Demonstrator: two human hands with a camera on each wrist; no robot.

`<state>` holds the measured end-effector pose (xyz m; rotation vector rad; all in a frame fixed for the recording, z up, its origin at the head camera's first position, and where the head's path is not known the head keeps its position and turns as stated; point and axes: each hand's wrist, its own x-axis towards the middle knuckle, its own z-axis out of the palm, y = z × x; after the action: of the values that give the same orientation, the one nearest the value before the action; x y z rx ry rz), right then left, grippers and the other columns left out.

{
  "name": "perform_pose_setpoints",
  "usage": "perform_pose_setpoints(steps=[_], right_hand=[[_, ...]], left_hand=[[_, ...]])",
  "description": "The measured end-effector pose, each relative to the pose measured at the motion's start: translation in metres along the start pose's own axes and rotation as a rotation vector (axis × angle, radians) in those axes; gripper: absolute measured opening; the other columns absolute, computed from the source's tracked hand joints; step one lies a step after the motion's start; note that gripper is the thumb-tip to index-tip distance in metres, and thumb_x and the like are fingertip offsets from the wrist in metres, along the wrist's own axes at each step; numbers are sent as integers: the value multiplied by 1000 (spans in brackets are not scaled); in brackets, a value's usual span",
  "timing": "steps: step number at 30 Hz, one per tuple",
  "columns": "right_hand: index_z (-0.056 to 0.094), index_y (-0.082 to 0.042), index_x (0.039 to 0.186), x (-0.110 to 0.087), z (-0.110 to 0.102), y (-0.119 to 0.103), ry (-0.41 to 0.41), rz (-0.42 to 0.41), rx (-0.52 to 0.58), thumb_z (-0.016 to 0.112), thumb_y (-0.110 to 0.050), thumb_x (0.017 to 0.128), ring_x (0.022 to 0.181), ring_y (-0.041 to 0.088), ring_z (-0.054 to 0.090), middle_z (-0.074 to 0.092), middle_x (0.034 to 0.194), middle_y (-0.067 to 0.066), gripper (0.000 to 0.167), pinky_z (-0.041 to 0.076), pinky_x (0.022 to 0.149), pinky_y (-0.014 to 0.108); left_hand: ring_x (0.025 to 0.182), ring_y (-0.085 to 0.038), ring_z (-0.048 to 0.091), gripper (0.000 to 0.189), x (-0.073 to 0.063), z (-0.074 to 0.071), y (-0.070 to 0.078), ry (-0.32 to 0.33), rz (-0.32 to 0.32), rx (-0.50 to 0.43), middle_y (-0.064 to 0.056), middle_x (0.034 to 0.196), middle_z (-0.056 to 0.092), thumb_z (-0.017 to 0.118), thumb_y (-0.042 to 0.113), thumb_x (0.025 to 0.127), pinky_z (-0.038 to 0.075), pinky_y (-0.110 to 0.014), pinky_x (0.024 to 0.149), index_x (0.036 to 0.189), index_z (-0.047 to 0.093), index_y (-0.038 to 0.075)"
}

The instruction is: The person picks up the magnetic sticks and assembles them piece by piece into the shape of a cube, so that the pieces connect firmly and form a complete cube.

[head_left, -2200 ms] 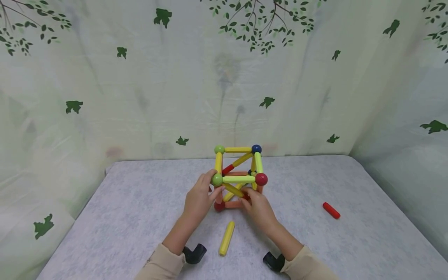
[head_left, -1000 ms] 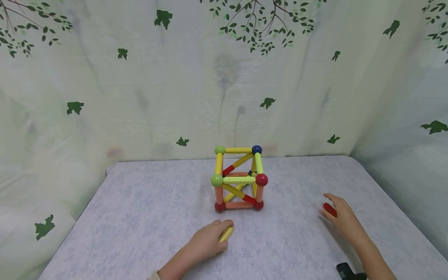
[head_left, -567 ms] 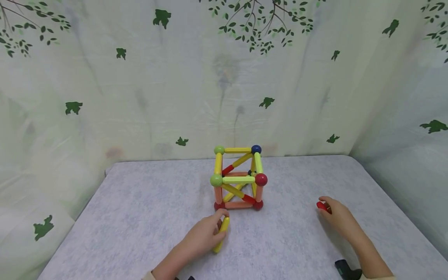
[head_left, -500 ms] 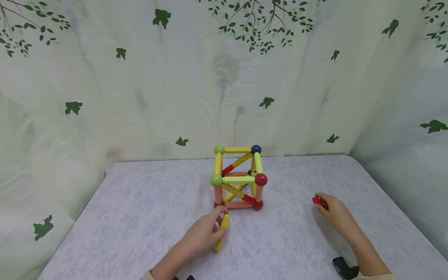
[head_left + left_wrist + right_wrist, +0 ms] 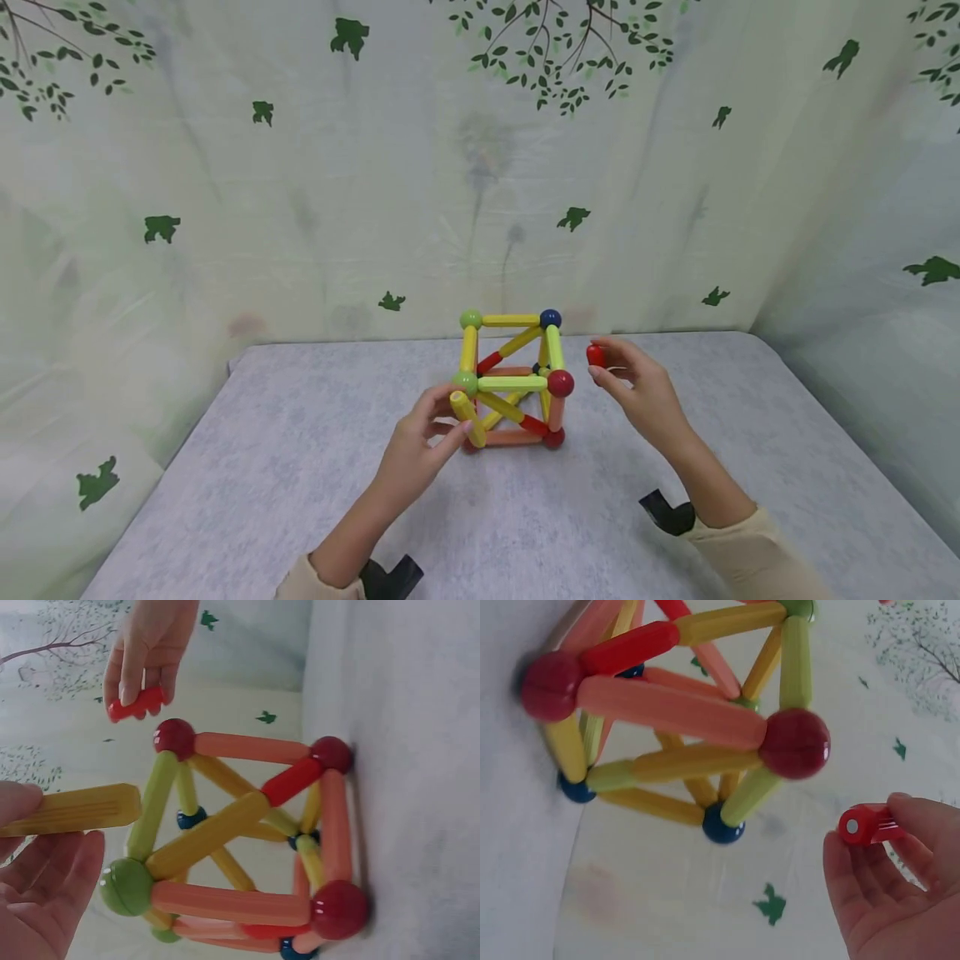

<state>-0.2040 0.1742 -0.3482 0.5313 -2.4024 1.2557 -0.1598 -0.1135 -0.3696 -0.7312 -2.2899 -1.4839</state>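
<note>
My left hand [image 5: 411,457] pinches a yellow magnetic rod [image 5: 468,418] between thumb and fingers, in front of the near left upright of a cube frame [image 5: 513,384] built from magnetic rods and balls. In the left wrist view the free end of the yellow rod [image 5: 97,808] points toward the frame's upper part, near a green ball [image 5: 127,886]. To the right of the frame, my right hand [image 5: 647,398] pinches a short red rod [image 5: 595,356] at about the height of its top. A metal disc shows in the end of this red rod [image 5: 862,825]. Diagonals of yellow and red rods cross several frame sides.
The frame stands on a grey cloth-covered table [image 5: 315,400], toward its back edge. Behind it hangs a pale curtain [image 5: 337,183] printed with leaves. Black wrist mounts sit below the left hand [image 5: 392,577] and right hand [image 5: 667,512].
Both hands have let go of the frame and picked up the loose rods from the table, the left the yellow, the right the red. Both have then risen toward the frame, the right moving leftward.
</note>
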Motion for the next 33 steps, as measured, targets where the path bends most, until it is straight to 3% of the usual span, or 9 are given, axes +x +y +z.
perform_pose_setpoints(steps=[4,8,11,14,18,24,28,33], right_hand=[[50,-5,123,15,14,-10,-11,-39,65,61,-10,86,96,18,56,56,109,7,39,48,79,32],[52,-3,121,24,26,-14,-37,-50,108,62,-9,85,96,19,56,58,107,8,38,48,79,35],[53,-5,119,27,34,-15,-74,-33,111,62,-10,84,94,19,57,59,105,7,36,49,78,35],[54,-7,117,28,39,-16,-89,-24,85,63,-9,84,93,18,57,59,103,6,35,50,76,35],[56,-7,116,29,42,-16,-96,-88,30,65,-7,82,91,16,57,59,103,4,35,50,74,32],[58,-9,114,28,44,-14,-116,-189,19,67,-4,79,88,12,57,58,102,2,37,49,74,27],[58,-7,115,28,45,-16,-124,-190,27,67,-7,79,88,13,58,58,104,4,37,49,74,26],[58,-6,115,28,46,-17,-113,-164,35,66,-8,80,88,14,58,58,104,4,36,49,75,27]], left_hand=[[93,-21,57,41,12,-5,18,72,7,-75,-14,107,56,61,-1,83,50,-31,74,120,44,1],[98,-26,54,40,27,-7,34,101,-36,-179,-17,108,52,58,-4,85,48,-32,79,121,41,-1],[102,-26,52,40,41,-5,31,118,-73,-303,-17,111,50,55,-1,87,48,-31,80,124,39,0],[103,-27,51,40,56,0,23,126,-59,-415,-19,113,48,54,2,88,48,-32,80,125,38,3],[103,-27,51,40,74,8,17,114,-32,-531,-18,113,47,54,6,90,47,-35,81,127,38,7],[103,-26,53,40,90,20,25,86,-59,-607,-24,115,45,53,9,90,44,-43,84,127,37,10],[102,-27,53,41,95,26,21,86,-59,-638,-27,117,43,53,8,90,42,-48,85,127,37,11],[103,-27,52,41,94,24,32,85,-95,-602,-22,115,44,50,5,91,43,-45,86,130,36,7]])
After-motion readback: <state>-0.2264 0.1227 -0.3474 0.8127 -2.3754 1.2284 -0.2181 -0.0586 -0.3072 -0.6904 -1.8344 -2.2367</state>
